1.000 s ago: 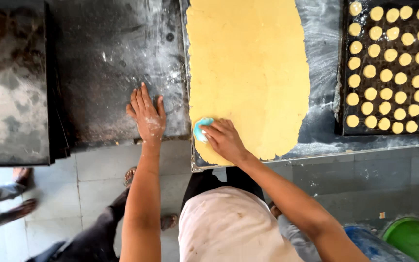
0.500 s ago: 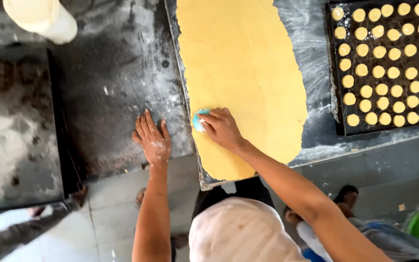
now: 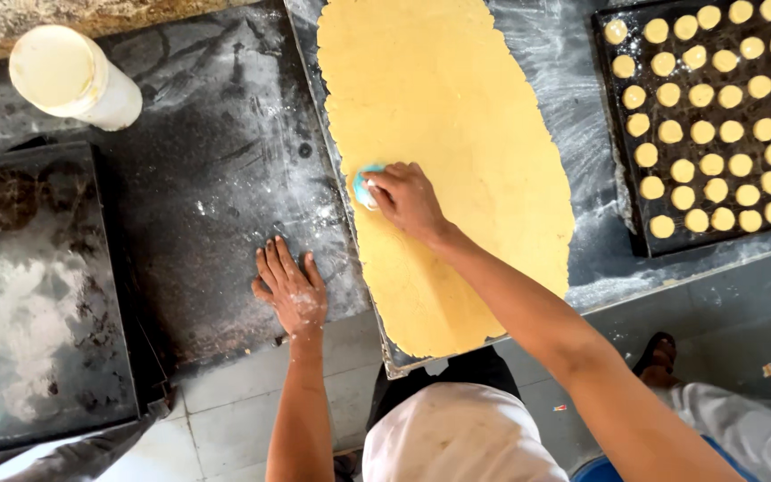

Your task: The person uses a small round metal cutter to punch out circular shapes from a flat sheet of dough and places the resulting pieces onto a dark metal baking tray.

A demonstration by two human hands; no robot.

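Pressing, apparently, blue round cutter (image 3: 366, 186) into yellow dough sheet (image 3: 448, 161), right hand (image 3: 410, 201).

Dough sheet (image 3: 457, 134) lies on the counter (image 3: 207, 178) under the right hand (image 3: 408, 201), which presses what appears to be a round cutter (image 3: 365, 186); left hand (image 3: 289, 290) flat to its left; tray of rounds (image 3: 711, 116) to its right; canister (image 3: 73, 78) far left.

Both arms are bare from the shoulder down, with no sleeves, watch or rings in sight. The left hand (image 3: 290, 290) carries a pale dusting of flour across its back and knuckles. At the bottom centre of the frame, a whitish garment covers the torso above dark trousers.
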